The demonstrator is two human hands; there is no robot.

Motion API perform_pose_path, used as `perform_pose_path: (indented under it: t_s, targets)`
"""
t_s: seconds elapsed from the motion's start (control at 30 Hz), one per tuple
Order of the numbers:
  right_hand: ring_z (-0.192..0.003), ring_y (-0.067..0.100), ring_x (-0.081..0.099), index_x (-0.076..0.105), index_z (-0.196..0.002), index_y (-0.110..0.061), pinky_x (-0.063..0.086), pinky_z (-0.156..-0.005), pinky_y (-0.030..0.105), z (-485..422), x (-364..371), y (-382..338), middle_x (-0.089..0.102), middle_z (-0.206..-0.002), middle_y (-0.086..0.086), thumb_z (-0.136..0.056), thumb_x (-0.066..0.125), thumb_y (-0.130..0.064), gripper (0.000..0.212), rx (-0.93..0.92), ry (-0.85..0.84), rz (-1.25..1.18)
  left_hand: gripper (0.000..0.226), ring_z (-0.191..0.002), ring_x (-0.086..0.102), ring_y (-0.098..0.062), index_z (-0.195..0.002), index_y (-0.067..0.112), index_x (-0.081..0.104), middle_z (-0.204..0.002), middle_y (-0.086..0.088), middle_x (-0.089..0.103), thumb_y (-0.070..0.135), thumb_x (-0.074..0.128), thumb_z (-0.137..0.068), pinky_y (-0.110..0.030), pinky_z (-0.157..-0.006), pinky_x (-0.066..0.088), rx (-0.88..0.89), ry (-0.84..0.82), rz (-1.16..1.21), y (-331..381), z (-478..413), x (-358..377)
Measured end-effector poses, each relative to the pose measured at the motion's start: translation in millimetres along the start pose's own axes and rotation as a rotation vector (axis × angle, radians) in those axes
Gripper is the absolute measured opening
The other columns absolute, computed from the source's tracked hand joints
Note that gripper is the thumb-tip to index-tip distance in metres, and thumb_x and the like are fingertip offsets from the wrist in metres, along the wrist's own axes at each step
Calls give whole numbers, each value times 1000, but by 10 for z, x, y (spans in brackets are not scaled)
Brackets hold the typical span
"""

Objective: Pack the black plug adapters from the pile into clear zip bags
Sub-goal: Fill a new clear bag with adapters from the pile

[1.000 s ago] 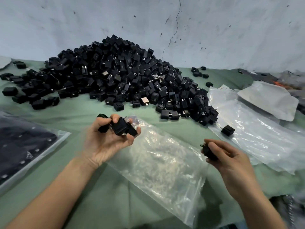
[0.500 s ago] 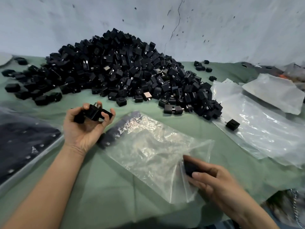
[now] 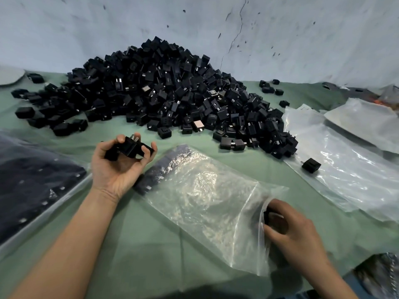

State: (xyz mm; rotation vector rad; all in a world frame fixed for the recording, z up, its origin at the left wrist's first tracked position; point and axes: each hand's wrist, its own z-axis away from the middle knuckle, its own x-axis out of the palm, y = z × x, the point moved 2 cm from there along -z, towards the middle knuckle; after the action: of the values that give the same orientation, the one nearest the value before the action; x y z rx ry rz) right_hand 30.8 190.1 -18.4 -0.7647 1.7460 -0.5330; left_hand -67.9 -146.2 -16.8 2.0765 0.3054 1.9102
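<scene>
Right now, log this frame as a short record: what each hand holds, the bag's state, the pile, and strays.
left hand: holds several black plug adapters, palm up
right hand: pushing one adapter into the bag mouth
clear zip bag: flat on green cloth, a few adapters at far end
pile: large, against wall
stray adapter: on spare bags
</scene>
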Motion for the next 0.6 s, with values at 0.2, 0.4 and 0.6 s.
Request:
perform_pose_path:
  t_s: [0.2,0.4,0.6]
  targets:
    - [-94,-1,62,64,-67,-26,43,-80,8,103,-50,131,66,-99,-20,-68,80,6,36,-89,29,-22,26,-114,50,-37,-73,15,59,-104,-4,58,15,77,-54,-26,-84,52,6,7,11,16,-11,-19]
    - [-121,0,51,74,-104,-29,39,-97,12,110,-119,84,57,-129,-11,-81,63,-17,28,-300,-219,29,25,-114,50,-36,-73,16,58,-104,-4,58,17,76,-56,-26,-85,52,9,7,-15,2,-10,-4]
    - [-137,-5,29,48,-127,-58,28,-113,25,47,-29,-21,22,-150,-33,-93,53,-37,40,-321,-558,41,22,-114,50,-37,-73,16,58,-104,-4,59,17,74,-57,-27,-84,53,12,14,-15,-4,-2,6]
